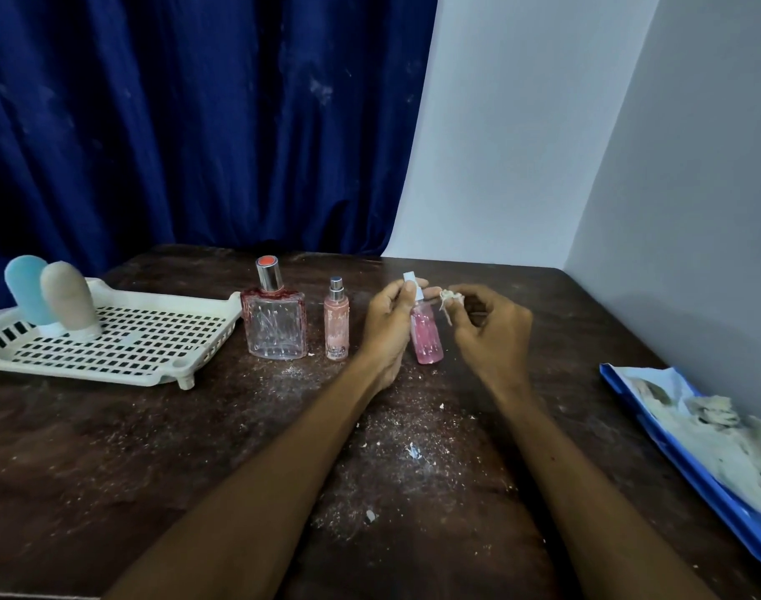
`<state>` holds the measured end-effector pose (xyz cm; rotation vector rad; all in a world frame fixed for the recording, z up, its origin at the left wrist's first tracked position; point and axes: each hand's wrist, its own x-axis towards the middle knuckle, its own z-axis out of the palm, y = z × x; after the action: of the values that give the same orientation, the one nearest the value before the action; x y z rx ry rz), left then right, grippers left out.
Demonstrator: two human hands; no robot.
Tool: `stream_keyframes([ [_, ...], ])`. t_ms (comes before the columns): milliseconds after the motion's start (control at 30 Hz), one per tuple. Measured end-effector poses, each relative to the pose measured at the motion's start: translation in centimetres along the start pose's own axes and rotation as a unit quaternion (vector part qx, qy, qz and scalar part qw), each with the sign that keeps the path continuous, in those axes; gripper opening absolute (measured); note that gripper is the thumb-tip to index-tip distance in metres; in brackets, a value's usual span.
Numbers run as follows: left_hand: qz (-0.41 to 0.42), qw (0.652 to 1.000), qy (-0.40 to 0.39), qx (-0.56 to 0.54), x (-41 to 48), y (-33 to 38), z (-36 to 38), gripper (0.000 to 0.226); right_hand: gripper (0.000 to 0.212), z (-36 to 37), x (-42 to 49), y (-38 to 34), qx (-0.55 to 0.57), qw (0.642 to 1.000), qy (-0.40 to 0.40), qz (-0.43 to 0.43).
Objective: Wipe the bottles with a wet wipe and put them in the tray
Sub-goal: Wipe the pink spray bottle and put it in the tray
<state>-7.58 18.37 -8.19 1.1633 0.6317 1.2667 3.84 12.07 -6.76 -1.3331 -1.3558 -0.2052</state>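
Surface (153,469) of dark, worn wood, dusted with pale crumbs and flecks, most thickly between the forearms. Left hand (387,322) has its grip closed round the upper part of a small clear plastic spray bottle (426,335) of pink liquid with a white nozzle; the bottle is slightly tilted, and whether its base touches the surface cannot be told. Right hand (491,326) pinches a frayed, twisted scrap of wet wipe (448,298) between thumb and fingertips, just beside the bottle's neck. To the left stand a slim pink spray bottle (337,324) with a silver collar, its label print too small to read, and a squarish clear glass perfume bottle (274,326) with a silver neck and red-topped cap. Further left sits a cream plastic tray (88,374) with a slotted floor, carrying a blue squeeze bottle (26,288) and a beige squeeze bottle (67,296), both rounded, matte and standing cap-down. At the right edge lies a glossy blue packet (673,461) bearing crumpled, soiled wipes (724,435).
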Motion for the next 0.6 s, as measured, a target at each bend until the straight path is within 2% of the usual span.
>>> stream_keyframes([
  [233, -0.027, 0.998, 0.01, -0.054, 0.15, -0.04, -0.04, 0.026, 0.016, -0.37, 0.03, 0.15, -0.003, 0.998, -0.063, -0.016],
  [367, -0.024, 0.998, 0.008, -0.061, 0.09, -0.06, -0.19, 0.028, 0.02, -0.3, -0.14, -0.2, -0.017, 0.992, -0.097, -0.073],
  [467, -0.029, 0.998, 0.014, -0.061, 0.23, -0.16, -0.25, 0.023, 0.022, -0.79, -0.12, 0.07, -0.029, 0.989, -0.134, -0.06],
  [600, -0.013, 0.999, 0.01, -0.044, 0.11, -0.26, -0.01, 0.02, 0.016, -0.8, -0.11, 0.46, -0.031, 0.992, -0.107, -0.061],
])
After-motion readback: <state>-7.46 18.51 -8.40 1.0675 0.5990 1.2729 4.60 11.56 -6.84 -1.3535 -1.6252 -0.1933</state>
